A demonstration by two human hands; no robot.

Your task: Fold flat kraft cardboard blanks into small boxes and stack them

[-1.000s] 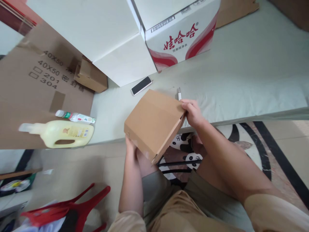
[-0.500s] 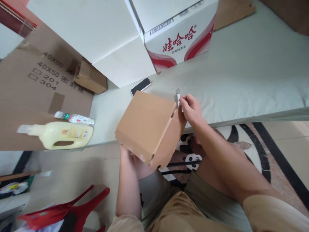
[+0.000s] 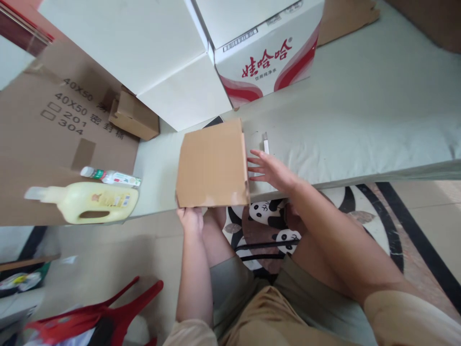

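Observation:
A brown cardboard box (image 3: 212, 166) is tilted at the front edge of the cloth-covered surface, its broad flat face turned up to me. My left hand (image 3: 191, 219) grips its lower left corner; part of the fingers is hidden behind the box. At the box's right side, my right hand (image 3: 268, 168) has its fingers spread, the tips at or very close to the cardboard. Whether they touch it I cannot tell. Just beyond that hand a small white and grey object like a utility knife (image 3: 265, 143) lies on the cloth. A dark-screened phone (image 3: 215, 121) is partly covered by the box.
White cartons (image 3: 266, 67) stand at the back. To the left are a small brown box (image 3: 135, 115), a slim bottle (image 3: 111, 177), a yellow jug (image 3: 97, 202) and a large printed carton (image 3: 57, 129). A red stool or chair (image 3: 122, 307) is at lower left.
The box has turned and swung up and away from me, covering more of the phone. My right hand has left the knife-like object and opened beside the box.

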